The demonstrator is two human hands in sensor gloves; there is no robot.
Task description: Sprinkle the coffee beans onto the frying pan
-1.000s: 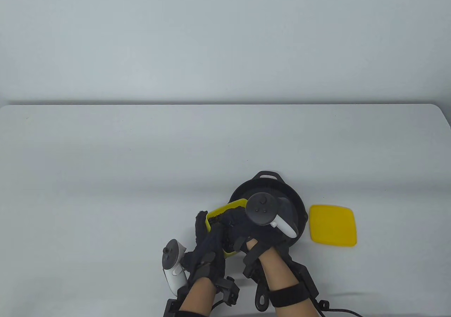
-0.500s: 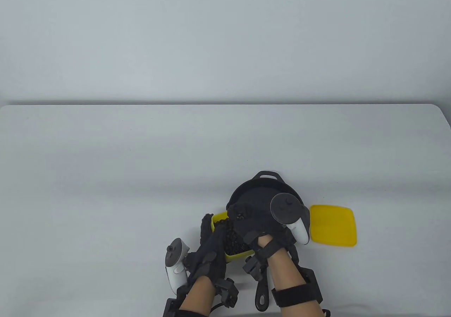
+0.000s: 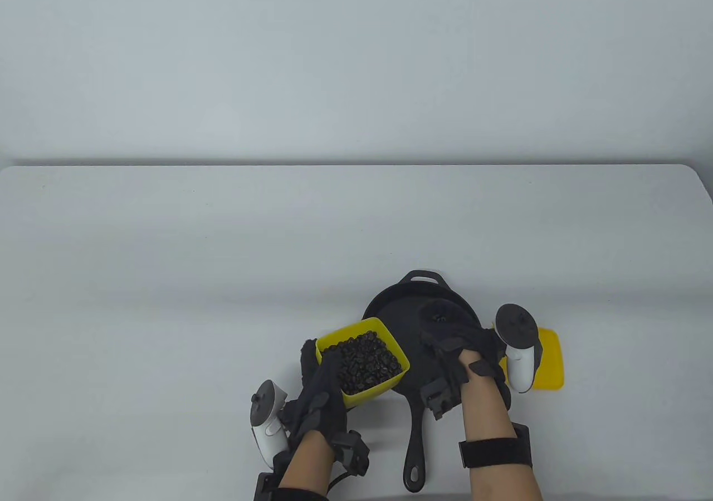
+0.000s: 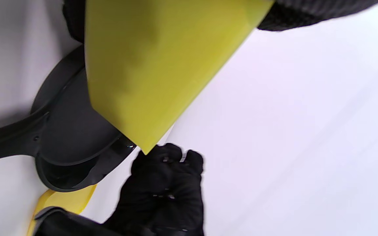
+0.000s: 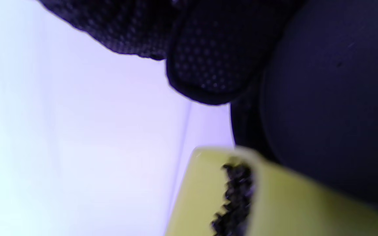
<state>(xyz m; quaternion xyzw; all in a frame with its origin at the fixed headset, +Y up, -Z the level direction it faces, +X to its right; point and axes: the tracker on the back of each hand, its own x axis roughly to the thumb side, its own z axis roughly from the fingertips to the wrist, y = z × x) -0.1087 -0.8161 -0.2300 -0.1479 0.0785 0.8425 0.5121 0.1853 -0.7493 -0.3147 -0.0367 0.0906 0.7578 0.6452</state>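
A yellow container (image 3: 384, 378) full of coffee beans (image 3: 365, 360) hangs at the left rim of the black frying pan (image 3: 396, 307). My left hand (image 3: 320, 375) grips the container's near-left wall. My right hand (image 3: 452, 329) hovers over the pan's right half, fingers curled round a few coffee beans (image 3: 439, 318). From the left wrist, the container's underside (image 4: 149, 65) fills the top, with the pan (image 4: 74, 131) and the right hand (image 4: 166, 183) below. In the right wrist view, gloved fingers (image 5: 208, 59) hang above the pan (image 5: 323, 114), with the container (image 5: 290, 203) at the bottom.
The pan's long handle (image 3: 415, 439) points toward the table's near edge between my wrists. A yellow lid (image 3: 551, 364) lies flat just right of the pan, partly behind my right hand's tracker (image 3: 518, 345). The white table (image 3: 223, 272) stretches away on all sides.
My right hand came out of the container with beans in its fingers and moved right over the pan. The container's beans now show fully, and my left hand shifted slightly.
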